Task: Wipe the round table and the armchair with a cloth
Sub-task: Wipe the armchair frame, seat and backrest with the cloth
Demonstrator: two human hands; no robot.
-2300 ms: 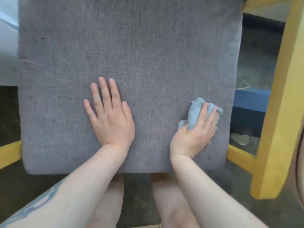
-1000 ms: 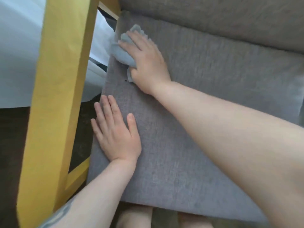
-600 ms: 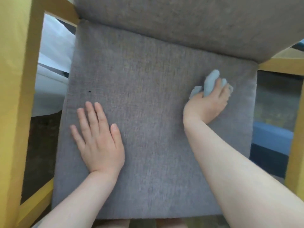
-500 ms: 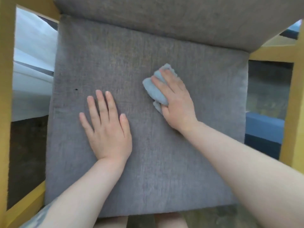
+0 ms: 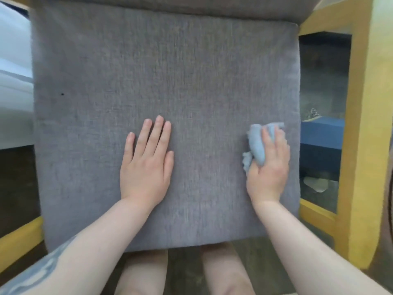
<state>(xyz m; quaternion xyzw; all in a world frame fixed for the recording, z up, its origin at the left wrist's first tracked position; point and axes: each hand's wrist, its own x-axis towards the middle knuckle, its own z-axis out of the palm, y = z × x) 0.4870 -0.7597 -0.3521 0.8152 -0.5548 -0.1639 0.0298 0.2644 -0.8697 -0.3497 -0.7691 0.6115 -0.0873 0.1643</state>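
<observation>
The armchair's grey fabric seat cushion [image 5: 165, 77] fills most of the view, framed by yellow wooden arms [image 5: 365, 128]. My left hand [image 5: 146, 165] lies flat on the middle of the cushion, fingers straight and together. My right hand [image 5: 269, 167] holds a bunched light blue cloth [image 5: 256, 143] against the cushion near its right edge, fingers over the cloth. A small dark speck [image 5: 62, 94] sits on the cushion's left part. The round table is not in view.
The grey backrest's lower edge [image 5: 191, 5] runs along the top. A dark blue box [image 5: 321, 133] stands on the floor beyond the right arm. White fabric [image 5: 12, 81] lies to the left. My knees [image 5: 144, 273] are below the cushion's front edge.
My right hand swept the cloth from the cushion's middle to its right edge, nearer the front. My left hand stayed flat on the cushion. The view shifted forward over the seat.
</observation>
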